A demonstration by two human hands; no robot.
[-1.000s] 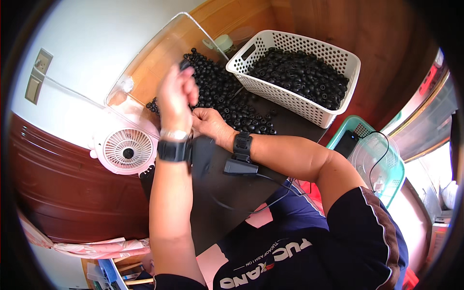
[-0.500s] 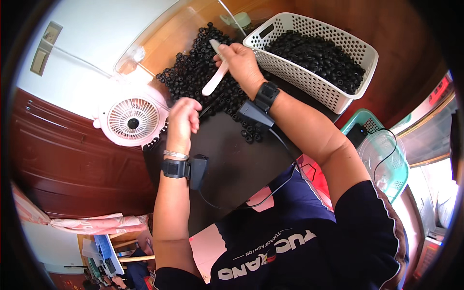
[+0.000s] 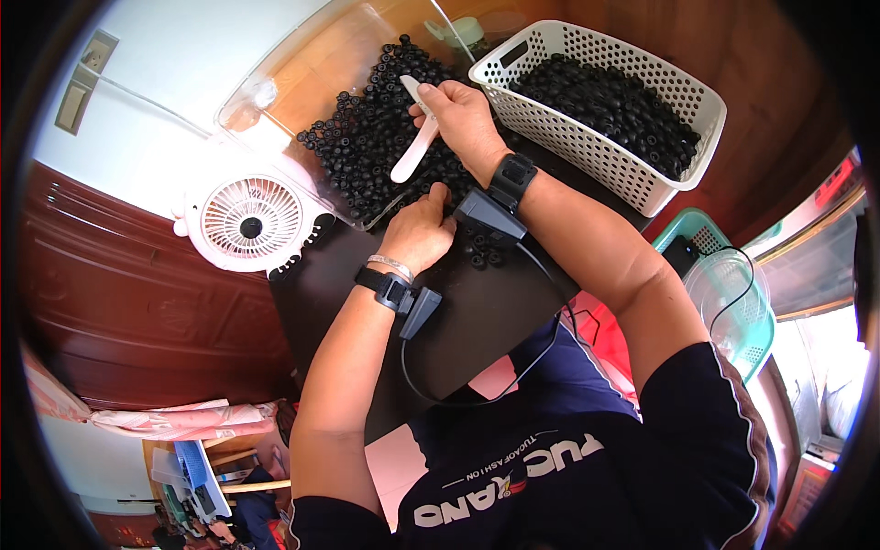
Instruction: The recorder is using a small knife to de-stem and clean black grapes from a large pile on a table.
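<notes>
The right hand [image 3: 469, 124] has its fingers closed on a knife [image 3: 417, 154]; black beads [image 3: 359, 133] lie beneath them and beyond the left hand's [image 3: 418, 233] curled fingers, whose hold, half hidden, I cannot tell.

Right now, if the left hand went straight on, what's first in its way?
Probably the black pieces just ahead of the left hand; the right hand looks next in line, though depth is unclear.

Tabletop [image 3: 486, 316] free between forearms [image 3: 344, 367], save cable [image 3: 404, 367]; black pieces [image 3: 362, 137] ahead, basket [image 3: 577, 149] right, fan [image 3: 250, 227] left.
</notes>
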